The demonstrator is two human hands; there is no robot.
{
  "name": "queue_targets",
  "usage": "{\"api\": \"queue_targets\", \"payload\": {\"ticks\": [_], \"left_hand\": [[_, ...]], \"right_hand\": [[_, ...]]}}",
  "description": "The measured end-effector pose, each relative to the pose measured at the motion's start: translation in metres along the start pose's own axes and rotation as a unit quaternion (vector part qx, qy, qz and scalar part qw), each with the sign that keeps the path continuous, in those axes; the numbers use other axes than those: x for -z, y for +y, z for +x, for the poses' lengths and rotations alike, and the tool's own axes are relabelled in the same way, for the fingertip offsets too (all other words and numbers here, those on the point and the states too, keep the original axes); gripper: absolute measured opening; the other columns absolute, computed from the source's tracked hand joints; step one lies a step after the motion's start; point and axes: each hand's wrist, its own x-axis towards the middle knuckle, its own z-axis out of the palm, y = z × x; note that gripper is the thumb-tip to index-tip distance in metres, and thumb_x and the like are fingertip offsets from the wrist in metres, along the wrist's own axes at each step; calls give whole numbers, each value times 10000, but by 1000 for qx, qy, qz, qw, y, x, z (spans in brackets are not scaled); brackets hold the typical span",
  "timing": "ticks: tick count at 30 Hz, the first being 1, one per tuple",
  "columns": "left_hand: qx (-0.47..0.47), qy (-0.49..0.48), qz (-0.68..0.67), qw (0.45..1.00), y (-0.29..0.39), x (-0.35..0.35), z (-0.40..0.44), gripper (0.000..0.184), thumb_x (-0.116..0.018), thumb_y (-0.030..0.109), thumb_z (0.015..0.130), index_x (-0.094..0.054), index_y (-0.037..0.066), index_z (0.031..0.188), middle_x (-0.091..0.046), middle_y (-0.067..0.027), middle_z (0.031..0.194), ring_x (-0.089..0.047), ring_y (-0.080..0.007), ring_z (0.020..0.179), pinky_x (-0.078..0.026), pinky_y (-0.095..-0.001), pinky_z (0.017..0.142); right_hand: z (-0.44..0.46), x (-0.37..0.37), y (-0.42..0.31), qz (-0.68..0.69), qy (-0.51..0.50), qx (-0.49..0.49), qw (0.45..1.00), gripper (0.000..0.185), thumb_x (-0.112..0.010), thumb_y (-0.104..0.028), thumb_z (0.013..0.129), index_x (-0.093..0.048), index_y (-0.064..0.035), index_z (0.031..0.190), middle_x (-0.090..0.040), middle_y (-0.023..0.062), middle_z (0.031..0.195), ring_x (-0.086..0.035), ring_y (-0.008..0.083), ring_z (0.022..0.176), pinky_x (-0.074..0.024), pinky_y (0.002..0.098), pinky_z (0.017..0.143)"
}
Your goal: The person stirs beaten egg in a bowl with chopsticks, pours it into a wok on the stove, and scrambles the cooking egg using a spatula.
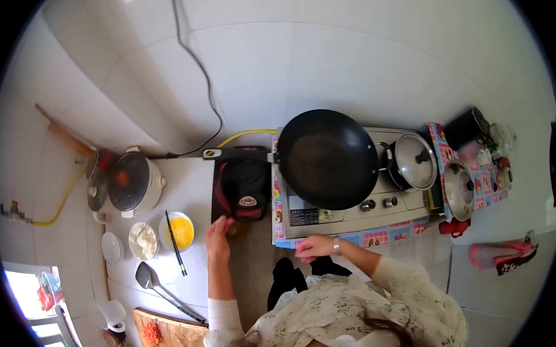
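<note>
My left hand point(219, 238) is over the counter's right edge, its fingers loosely apart and nothing visible in them. It is nearest the black appliance with a dark red trim point(247, 190). My right hand point(315, 248), with a band on the wrist, is just in front of the gas stove point(347, 217). Its fingers point left, slightly bent, and I see nothing in them. A black wok point(328, 159) sits on the stove's left side, its handle reaching left over the black appliance. Next to it stands a pot with a shiny metal lid point(414, 161).
On the left counter are a bowl of beaten egg point(182, 230) with chopsticks point(175, 244) across it, a bowl of white food point(147, 242), a spatula point(144, 276), a rice cooker point(134, 181) and a cutting board point(186, 342) with chopped orange-red food point(152, 333).
</note>
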Motion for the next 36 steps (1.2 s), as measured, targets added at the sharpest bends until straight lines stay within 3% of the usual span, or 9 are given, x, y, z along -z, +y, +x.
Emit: {"api": "queue_targets", "payload": {"ticks": [4, 6, 8, 10, 13, 16, 21, 27, 36], "left_hand": [[-8, -62, -149, 987, -5, -62, 62, 385, -489, 149, 893, -428, -84, 1193, -542, -118, 1139, -495, -199, 1056, -362, -316, 909], [5, -120, -212, 970, 15, -87, 92, 476, -528, 291, 894, -428, -73, 1184, -538, -114, 1133, -482, -213, 1073, -343, -317, 932], [10, -135, -262, 956, 39, -125, 106, 528, -568, 428, 862, -462, -3, 1148, -545, -82, 1103, -472, -212, 1079, -286, -354, 980], [-14, -93, -259, 961, 56, -154, 111, 537, -583, 509, 832, -480, 60, 1108, -564, -46, 1040, -474, -210, 1056, -254, -406, 1005], [-38, 5, -216, 976, 60, -172, 122, 537, -584, 563, 808, -515, 67, 1003, -584, -47, 957, -496, -214, 990, -305, -456, 957], [-26, 58, -179, 982, 61, -179, 130, 571, -578, 611, 784, -536, 61, 931, -587, -48, 877, -515, -220, 924, -359, -480, 898], [1, 92, -164, 982, 69, -170, 137, 600, -574, 651, 750, -546, 71, 902, -581, -42, 801, -542, -217, 818, -451, -424, 834], [54, 156, -199, 966, 40, -142, 149, 609, -595, 630, 740, -527, 56, 933, -601, -55, 812, -582, -201, 791, -507, -389, 795], [75, 104, -283, 950, 6, -130, 141, 604, -622, 579, 749, -504, 27, 966, -596, -55, 833, -600, -143, 741, -519, -323, 821]], "right_hand": [[-140, 68, -5, 21, 241, 63, 968, 211, -611, -217, 868, -627, -37, 977, -633, 29, 763, -604, 86, 664, -505, 217, 602], [-172, 114, 28, 153, 493, 156, 842, 138, -603, -203, 867, -595, -71, 906, -602, 5, 727, -561, 73, 620, -450, 200, 563], [-186, 164, 39, 166, 672, 208, 691, 191, -599, -239, 871, -570, -74, 962, -589, 4, 742, -542, 73, 629, -426, 192, 565], [-177, 196, 22, 179, 748, 215, 601, 259, -591, -306, 879, -549, -71, 978, -556, 1, 727, -516, 75, 631, -401, 189, 558], [-161, 225, -12, 312, 604, 233, 695, 331, -572, -375, 885, -551, -50, 946, -525, 8, 692, -488, 84, 569, -394, 211, 513], [-135, 264, -2, 273, 541, 199, 770, 371, -558, -410, 888, -548, -40, 910, -482, -3, 653, -453, 92, 508, -379, 227, 461], [-130, 282, -22, 358, 508, 167, 766, 359, -541, -413, 895, -499, -74, 786, -404, -28, 584, -313, 58, 406, -225, 214, 359], [-147, 286, -48, 307, 512, 150, 788, 349, -538, -406, 897, -503, -72, 801, -407, -32, 580, -309, 55, 404, -224, 215, 360], [-170, 252, -80, 225, 576, 163, 769, 347, -553, -398, 893, -471, -87, 760, -382, -43, 566, -292, 42, 395, -213, 207, 344]]}}
